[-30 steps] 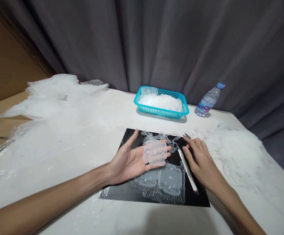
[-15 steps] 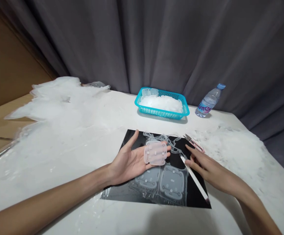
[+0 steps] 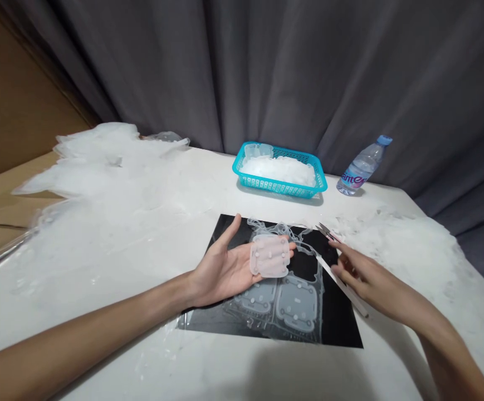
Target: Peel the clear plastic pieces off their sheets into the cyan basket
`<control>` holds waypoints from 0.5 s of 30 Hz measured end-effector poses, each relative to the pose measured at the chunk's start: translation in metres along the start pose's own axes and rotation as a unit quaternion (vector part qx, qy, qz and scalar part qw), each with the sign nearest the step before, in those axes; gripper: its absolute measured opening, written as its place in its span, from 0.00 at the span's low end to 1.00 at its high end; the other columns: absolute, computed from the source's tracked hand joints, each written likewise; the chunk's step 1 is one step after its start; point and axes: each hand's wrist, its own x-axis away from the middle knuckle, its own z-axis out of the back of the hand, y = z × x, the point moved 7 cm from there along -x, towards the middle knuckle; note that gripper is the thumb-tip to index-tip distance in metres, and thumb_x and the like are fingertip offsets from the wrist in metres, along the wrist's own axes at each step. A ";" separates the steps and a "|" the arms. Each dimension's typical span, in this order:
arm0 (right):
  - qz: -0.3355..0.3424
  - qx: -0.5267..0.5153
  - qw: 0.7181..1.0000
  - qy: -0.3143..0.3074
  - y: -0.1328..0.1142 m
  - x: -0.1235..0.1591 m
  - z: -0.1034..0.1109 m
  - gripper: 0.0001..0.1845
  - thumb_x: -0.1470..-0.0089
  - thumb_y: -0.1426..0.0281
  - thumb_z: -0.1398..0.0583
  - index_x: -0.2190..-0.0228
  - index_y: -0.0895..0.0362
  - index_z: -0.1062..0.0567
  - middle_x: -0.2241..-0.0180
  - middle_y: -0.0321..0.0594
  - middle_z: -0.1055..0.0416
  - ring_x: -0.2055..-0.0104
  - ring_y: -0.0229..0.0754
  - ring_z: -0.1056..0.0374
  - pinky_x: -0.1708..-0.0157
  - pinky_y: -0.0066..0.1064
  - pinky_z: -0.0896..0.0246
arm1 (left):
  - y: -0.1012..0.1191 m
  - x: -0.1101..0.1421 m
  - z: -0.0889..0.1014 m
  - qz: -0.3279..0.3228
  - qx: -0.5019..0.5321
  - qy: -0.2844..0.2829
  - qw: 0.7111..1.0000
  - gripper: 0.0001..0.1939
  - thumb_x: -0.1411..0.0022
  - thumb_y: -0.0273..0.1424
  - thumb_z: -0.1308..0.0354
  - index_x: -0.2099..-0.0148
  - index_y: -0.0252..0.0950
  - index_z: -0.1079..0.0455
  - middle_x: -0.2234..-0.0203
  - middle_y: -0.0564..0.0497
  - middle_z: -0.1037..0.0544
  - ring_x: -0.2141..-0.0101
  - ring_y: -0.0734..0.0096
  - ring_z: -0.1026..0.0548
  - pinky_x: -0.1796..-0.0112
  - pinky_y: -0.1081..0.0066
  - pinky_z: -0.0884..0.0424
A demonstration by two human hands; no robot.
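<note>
My left hand is palm up, fingers stretched out, holding a thin translucent rounded-square plastic piece flat on its fingers. Under it lies a black mat. A clear sheet with similar rounded shapes rests on the mat, its cut-out strips at the far side. My right hand hovers at the mat's right edge with thumb and fingers apart. Just below those fingers is a slim white stick-like tool; whether they still touch it is hard to tell. Small pink-handled snips lie beyond the fingertips.
A blue plastic basket filled with whitish translucent pieces stands at the back. To its right is a water bottle. Piles of translucent sheets cover the left side, and a heap of clear scraps spreads on the right.
My right hand has moved right and slightly away, its fingers spreading. The white tool has shifted right, out to the mat's edge. My left hand keeps the piece in the same pose.
</note>
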 end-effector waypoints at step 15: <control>0.029 -0.403 0.912 0.074 -0.060 -0.001 -0.050 0.22 0.42 0.52 0.33 0.57 0.56 0.24 0.69 0.40 0.24 0.68 0.40 0.28 0.75 0.26 0.34 | -0.005 -0.001 -0.003 0.007 -0.025 -0.032 0.999 0.28 0.26 0.36 0.51 0.32 0.23 0.35 0.36 0.33 0.28 0.34 0.48 0.32 0.32 0.50 0.45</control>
